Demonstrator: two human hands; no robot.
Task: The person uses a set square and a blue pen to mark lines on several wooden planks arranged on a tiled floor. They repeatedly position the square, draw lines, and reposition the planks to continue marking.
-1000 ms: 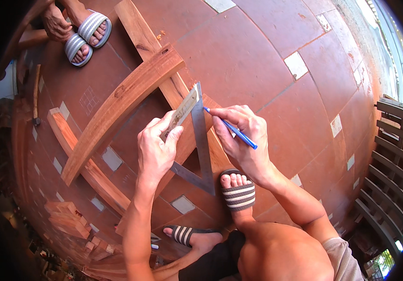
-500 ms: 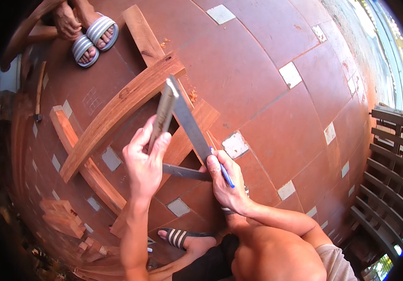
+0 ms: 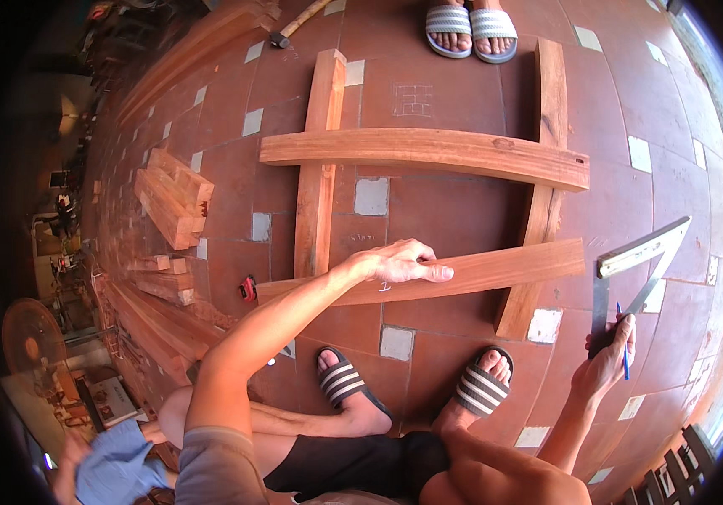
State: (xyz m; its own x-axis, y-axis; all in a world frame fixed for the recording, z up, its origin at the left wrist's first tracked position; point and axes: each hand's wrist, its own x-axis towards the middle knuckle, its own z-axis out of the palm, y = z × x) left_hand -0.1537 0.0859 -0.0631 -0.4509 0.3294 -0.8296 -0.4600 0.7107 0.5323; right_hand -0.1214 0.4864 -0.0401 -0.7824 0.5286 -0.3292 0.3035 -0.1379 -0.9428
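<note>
My left hand (image 3: 401,262) is closed over the near wooden beam (image 3: 508,263), fingers at its far edge and thumb on its face. A small pale mark shows on the wood beside the wrist. That beam lies across two parallel timbers, the left one (image 3: 319,202) and the right one (image 3: 550,101). A second, slightly curved beam (image 3: 429,147) crosses them farther off. Out to the right, my right hand (image 3: 609,353) grips a triangular metal square (image 3: 637,252) by its corner, raised off the floor. A blue pen (image 3: 626,358) is in the same hand.
Another person's sandalled feet (image 3: 472,32) stand beyond the far beam. A hammer (image 3: 281,39) lies at the back left. Cut timber blocks (image 3: 172,198) are stacked left, near a red and black object (image 3: 248,288). A person in blue (image 3: 117,463) is at the lower left.
The view has turned toward the left. My left hand has let go of the square and taken hold of the near beam. My right hand has carried the square and pen off to the right.
</note>
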